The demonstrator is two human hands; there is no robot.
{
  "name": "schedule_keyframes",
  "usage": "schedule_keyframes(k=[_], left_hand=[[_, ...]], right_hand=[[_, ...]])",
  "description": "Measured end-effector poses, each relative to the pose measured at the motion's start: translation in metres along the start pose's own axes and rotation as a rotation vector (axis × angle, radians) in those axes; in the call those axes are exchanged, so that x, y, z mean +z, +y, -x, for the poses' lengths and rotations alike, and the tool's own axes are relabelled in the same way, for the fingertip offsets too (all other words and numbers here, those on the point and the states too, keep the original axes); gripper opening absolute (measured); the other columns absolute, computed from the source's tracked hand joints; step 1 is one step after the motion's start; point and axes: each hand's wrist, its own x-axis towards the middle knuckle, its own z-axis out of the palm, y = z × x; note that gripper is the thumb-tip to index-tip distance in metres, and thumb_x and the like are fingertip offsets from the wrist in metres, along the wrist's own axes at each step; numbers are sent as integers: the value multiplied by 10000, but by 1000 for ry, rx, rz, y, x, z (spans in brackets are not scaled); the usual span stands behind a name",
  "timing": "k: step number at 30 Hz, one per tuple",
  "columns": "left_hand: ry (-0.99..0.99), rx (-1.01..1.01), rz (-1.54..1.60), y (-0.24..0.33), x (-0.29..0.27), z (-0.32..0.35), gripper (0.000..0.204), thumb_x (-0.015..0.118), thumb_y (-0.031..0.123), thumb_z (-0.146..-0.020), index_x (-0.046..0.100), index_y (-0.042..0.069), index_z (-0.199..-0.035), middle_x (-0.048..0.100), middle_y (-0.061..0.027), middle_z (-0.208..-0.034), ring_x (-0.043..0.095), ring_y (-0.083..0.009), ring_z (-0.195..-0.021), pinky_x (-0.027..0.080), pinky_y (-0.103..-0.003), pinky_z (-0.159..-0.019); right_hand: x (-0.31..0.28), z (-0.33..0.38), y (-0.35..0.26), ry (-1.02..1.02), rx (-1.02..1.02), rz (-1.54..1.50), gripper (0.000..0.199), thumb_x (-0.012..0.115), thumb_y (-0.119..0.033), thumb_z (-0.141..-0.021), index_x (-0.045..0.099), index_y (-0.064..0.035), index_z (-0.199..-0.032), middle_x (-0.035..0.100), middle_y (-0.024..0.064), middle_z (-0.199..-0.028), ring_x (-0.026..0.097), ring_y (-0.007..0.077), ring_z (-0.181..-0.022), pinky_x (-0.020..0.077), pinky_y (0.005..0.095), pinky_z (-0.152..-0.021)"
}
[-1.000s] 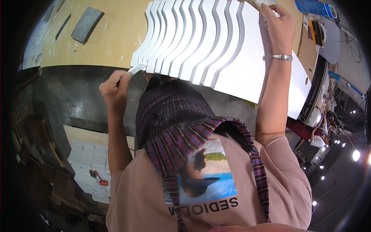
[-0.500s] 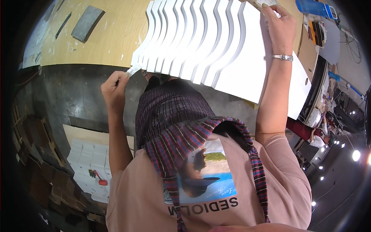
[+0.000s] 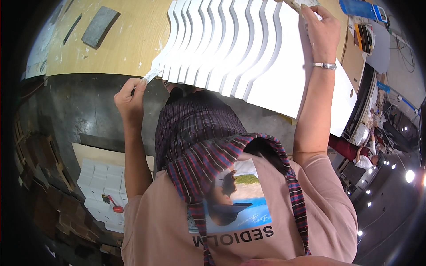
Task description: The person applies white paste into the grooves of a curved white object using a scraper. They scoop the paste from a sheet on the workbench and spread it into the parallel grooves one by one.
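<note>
White sheets [image 3: 277, 80] with wavy edges lie overlapped in a fan on the wooden table, their steps running side by side. My left hand [image 3: 129, 101] is closed in a pinch on a small whitish crinkled strip [image 3: 152, 74], just off the table's near edge. The strip's tip reaches the leftmost sheet corner. At the far right edge of the fan is my right hand [image 3: 323, 35], its thumb and fingers pinched together. What it pinches is mostly covered by the fingers; a bit of something pale shows there.
On the yellowish wooden table [image 3: 128, 57] lie a grey rectangular block [image 3: 101, 27] and a thin dark strip [image 3: 72, 29]. A blue item [image 3: 361, 9] sits at the far right. Below left, a white stack [image 3: 100, 177] bears a red-handled tool [image 3: 117, 209]. Another person [image 3: 364, 160] is at right.
My left hand has shifted slightly up and to the left with the strip, which now lies at a slightly different angle. My right hand and the sheets look unchanged.
</note>
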Motion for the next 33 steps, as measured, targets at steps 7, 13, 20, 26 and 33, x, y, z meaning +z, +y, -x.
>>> schedule_keyframes(k=[7, 13, 20, 26, 33], left_hand=[[67, 157, -99, 12, 2, 2, 106, 732, 37, -920, 669, -23, -859, 529, -18, -664, 446, -61, -621, 372, -235, -548], [-41, 148, 2, 36, 2, 7, 105, 728, 22, -918, 662, -32, -857, 542, -16, -668, 434, -67, -616, 377, -234, -552], [-109, 121, -36, 42, 12, 8, 105, 727, 25, -916, 663, -36, -860, 541, -15, -665, 431, -69, -614, 376, -236, -555], [-25, 160, -44, 42, 15, 4, 95, 727, 26, -903, 675, -35, -853, 593, -81, -668, 503, -111, -580, 413, -259, -558], [-6, 315, -177, 55, 21, -9, 74, 748, 9, -852, 687, -30, -837, 639, -142, -697, 590, -260, -581, 470, -321, -576]], right_hand=[[-1, 1, -3, -1, 18, 21, 404, 756, -416, -837, 784, -44, -991, 659, 9, -654, 582, 80, -600, 436, 249, -605], [-2, 3, -7, 22, -39, 23, 322, 726, -330, -833, 759, -16, -897, 663, 83, -646, 628, 164, -606, 470, 308, -613], [-4, 6, -32, 34, -14, 17, 262, 695, -242, -833, 726, 13, -781, 635, 105, -607, 632, 187, -593, 477, 347, -599], [-3, 6, -27, 57, -98, 61, 272, 687, -243, -830, 728, 25, -809, 682, 172, -689, 681, 248, -671, 507, 366, -668], [-4, 6, -31, 31, -52, 69, 284, 686, -254, -820, 730, 27, -818, 691, 191, -714, 694, 268, -697, 516, 372, -689]])
